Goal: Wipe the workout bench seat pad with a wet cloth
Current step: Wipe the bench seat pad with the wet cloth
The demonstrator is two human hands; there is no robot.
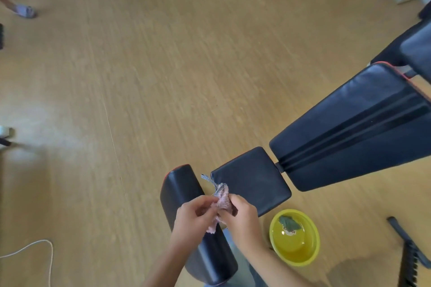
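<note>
Pink and bunched, a wet cloth (221, 205) is gathered between a person's two hands above a black workout bench, its checkered corner poking up past the knuckles. Both the left hand (194, 215) and the right hand (241, 216) are closed on the cloth, fingers curled and pinching its folds, apparently twisting or refolding it into a pad fit for wiping; whether water is being wrung out cannot be told. Just beyond the right hand lies the seat pad (253, 180), the small square cushion that the job concerns, bare and untouched by the cloth at this moment. Under the left hand and running back toward the person sits a narrower end pad (184, 190), while the long back pad (356, 128) stretches away beyond the seat pad to the right. Near the right forearm, on the wooden floor (163, 65), a yellow basin (295, 237) stands within easy reach, probably kept there for wetting the cloth again. Wiping looks not yet begun; lowering the cloth flat onto the seat pad seems the likely next move.
</note>
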